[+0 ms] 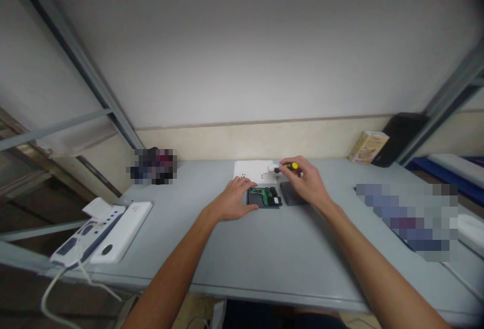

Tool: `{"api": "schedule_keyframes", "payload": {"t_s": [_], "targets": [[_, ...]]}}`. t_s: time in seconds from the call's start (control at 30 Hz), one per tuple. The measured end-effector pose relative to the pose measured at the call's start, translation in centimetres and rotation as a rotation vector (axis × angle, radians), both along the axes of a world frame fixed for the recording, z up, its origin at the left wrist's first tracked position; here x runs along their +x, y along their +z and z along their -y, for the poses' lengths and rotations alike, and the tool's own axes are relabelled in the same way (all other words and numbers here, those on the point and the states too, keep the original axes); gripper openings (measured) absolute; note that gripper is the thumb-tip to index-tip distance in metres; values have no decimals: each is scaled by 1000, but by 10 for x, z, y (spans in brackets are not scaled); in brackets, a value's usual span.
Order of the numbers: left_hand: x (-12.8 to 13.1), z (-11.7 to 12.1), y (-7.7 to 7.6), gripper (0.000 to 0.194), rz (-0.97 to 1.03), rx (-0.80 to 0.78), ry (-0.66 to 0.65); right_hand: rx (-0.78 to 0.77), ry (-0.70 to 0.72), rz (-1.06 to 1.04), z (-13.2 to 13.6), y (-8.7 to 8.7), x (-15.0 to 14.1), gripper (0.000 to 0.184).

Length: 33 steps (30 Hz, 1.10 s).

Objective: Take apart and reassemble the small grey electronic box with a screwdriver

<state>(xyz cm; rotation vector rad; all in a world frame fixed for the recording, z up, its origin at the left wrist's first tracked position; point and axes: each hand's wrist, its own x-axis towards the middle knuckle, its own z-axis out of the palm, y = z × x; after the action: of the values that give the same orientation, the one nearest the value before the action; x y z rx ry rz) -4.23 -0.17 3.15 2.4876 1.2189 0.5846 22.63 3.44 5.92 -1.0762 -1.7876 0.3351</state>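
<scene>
One snug right grip (pixel 308 181) on screwdriver (pixel 294 166)

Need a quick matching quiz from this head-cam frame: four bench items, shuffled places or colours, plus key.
Column one
1. Screwdriver
2. Circuit board
3. Power strip
4. Yellowish box

Column two
A. At the back right of the table, near the wall
B. Green, on the dark casing that the left hand holds
C. At the left end of the table, white with blue and purple parts
D. In the right hand

Pairs: 1-D, 2-B, 3-C, 4-A
</scene>
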Motion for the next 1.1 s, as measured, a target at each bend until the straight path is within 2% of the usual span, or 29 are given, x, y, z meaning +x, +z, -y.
{"api": "schedule_keyframes", "payload": {"t_s": [0.1, 0.37, 0.5, 0.6, 0.7, 0.93, 1.1], "targets": [[-1, 0, 0, 61, -6, 16, 0, -45, 5, 25, 0, -5, -2, 32], [-3, 0, 3, 65, 9, 4, 11, -20, 4, 56, -1, -5, -1, 32], [-1, -2, 4, 50, 85, 24, 40, -37, -22, -56, 1, -1, -1, 34], [1, -6, 2, 38, 174, 70, 107, -108, -53, -179, 3, 4, -3, 38], [1, -10, -4, 35, 244, 107, 154, -187, -43, -274, 5, 7, -5, 46], [2, -18, -9, 15, 379, 133, 41, -266, 20, -409, 1, 1, -5, 51], [2, -17, -8, 16, 424, 105, 80, -268, 24, -417, 2, 2, -5, 51]]}}
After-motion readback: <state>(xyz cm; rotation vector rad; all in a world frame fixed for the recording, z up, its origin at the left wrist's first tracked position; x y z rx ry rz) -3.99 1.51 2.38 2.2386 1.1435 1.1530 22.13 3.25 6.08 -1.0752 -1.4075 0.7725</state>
